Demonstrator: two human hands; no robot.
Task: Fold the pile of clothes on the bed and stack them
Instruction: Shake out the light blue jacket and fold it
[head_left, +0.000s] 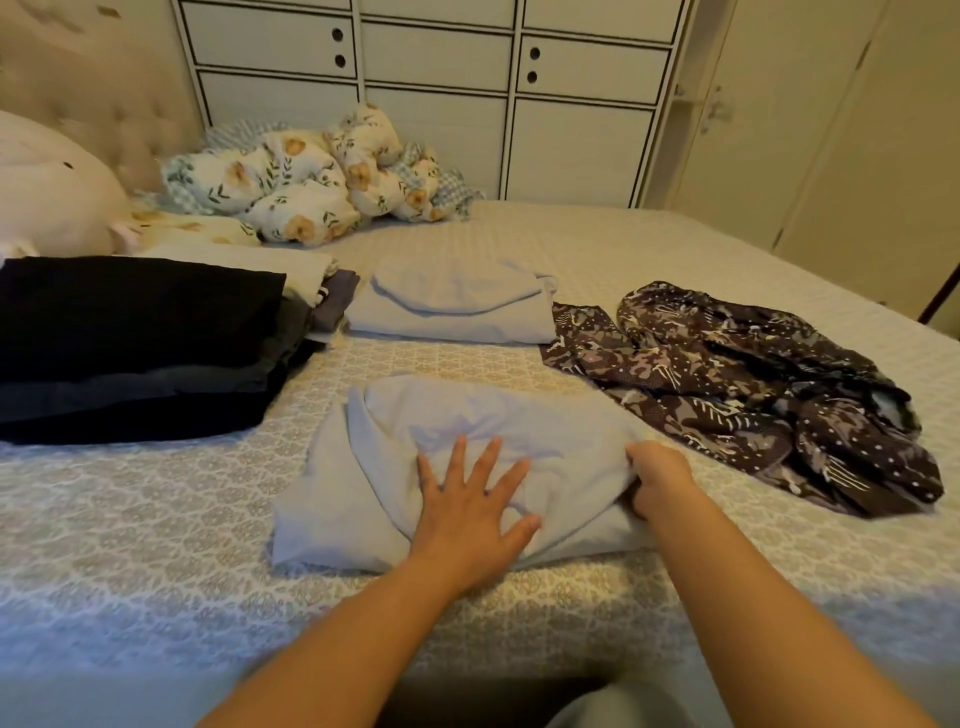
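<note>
Bedspread before us holds our pale blue garment, left hand flat on it, right hand gripping its edge; dark stack left, patterned cloth right.

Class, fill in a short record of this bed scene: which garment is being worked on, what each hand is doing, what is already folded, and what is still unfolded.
Garment in work: light blue garment, near middle of bed
Left hand: flat, fingers spread, pressing on it
Right hand: grip curled on its right edge
Already folded: dark stack at left; second light blue piece behind
Still unfolded: dark patterned garment at right
</note>
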